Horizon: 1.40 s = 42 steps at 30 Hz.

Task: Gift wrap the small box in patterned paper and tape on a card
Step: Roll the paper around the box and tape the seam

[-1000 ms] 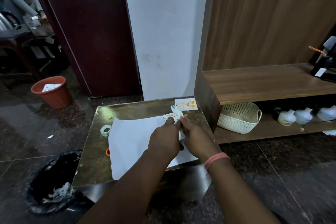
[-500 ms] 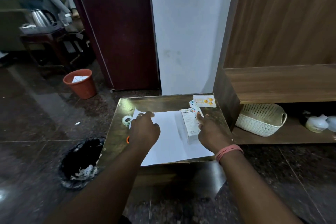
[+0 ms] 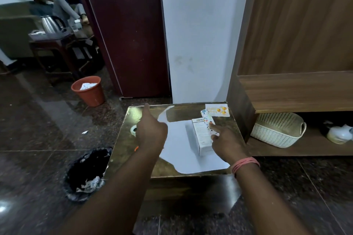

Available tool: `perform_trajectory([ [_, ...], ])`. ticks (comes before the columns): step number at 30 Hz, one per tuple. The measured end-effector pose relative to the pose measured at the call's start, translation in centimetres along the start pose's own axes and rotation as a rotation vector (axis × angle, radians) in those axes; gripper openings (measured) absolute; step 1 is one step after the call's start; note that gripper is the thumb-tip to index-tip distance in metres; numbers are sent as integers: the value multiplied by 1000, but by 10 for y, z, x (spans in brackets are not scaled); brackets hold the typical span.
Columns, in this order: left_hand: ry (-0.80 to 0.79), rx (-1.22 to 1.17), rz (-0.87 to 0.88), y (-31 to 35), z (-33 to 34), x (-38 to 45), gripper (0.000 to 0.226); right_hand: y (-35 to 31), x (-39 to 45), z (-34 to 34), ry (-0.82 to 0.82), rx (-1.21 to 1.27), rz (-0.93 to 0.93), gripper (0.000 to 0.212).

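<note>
- Two forearms come in from the bottom and cover a fair bit of the worktop; the right wrist has a pink band.
- Down on the floor at near left there's a black bin with crumpled paper in it.
- The paper lies white side up on the worktop, with its far left corner curled up off the surface.
- Left hand is lifted over the paper's left edge, forefinger pointing away. Looks like it's gripping that raised paper edge, but I honestly can't tell.
- It half hides a tape roll sitting just left of the paper.
- The small box lies on the paper, right of middle.
- Right hand is right up against the box's right side, forefinger stretched out onto a patterned strip along the box, holding nothing.
- The card with orange balloons sits at the far right corner.
- Right of that, a white basket on a low shelf.
- Further back left: an orange bucket, then a kettle on a dark table, and a seated person.
</note>
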<state>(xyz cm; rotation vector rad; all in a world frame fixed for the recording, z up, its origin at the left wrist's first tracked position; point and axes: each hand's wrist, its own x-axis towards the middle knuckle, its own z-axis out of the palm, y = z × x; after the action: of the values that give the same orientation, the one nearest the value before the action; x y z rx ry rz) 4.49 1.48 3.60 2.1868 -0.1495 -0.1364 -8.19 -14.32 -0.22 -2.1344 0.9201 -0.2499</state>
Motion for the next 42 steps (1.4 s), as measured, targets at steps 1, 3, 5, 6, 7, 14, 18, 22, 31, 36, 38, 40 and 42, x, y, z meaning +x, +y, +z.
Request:
perform_trajectory([
  [1,-10,-105,-20,14,0,2,82,1,2,0,24,10,-18,46],
  [3,-88,-295,-79,43,4,3,71,5,7,0,11,74,-11,44],
  [5,-191,-429,-120,68,13,1,39,7,9,-1,1,148,20,44],
  [6,-225,-464,-138,79,21,0,24,10,11,-2,-12,145,31,42],
  [7,-255,-485,-157,88,32,-2,22,13,13,-2,3,125,33,38],
  [14,-463,-391,-108,113,95,-30,75,8,9,-6,-261,300,67,73],
  [18,-292,-453,-100,80,110,-26,49,12,18,-13,-248,162,295,47],
  [22,-119,-153,80,21,106,-22,47,20,24,-7,-202,144,219,56],
  [31,-267,132,435,-9,125,-24,46,22,7,-14,37,380,-70,30],
  [36,-335,280,492,-16,125,-25,50,18,7,-31,-181,399,-51,26],
  [38,-382,369,491,-13,122,-23,51,21,12,-30,-230,594,83,24],
  [40,-416,478,498,-10,120,-23,53,23,18,-29,-246,847,351,68],
  [42,-451,544,480,-8,119,-23,56,26,25,-33,-280,981,513,115],
])
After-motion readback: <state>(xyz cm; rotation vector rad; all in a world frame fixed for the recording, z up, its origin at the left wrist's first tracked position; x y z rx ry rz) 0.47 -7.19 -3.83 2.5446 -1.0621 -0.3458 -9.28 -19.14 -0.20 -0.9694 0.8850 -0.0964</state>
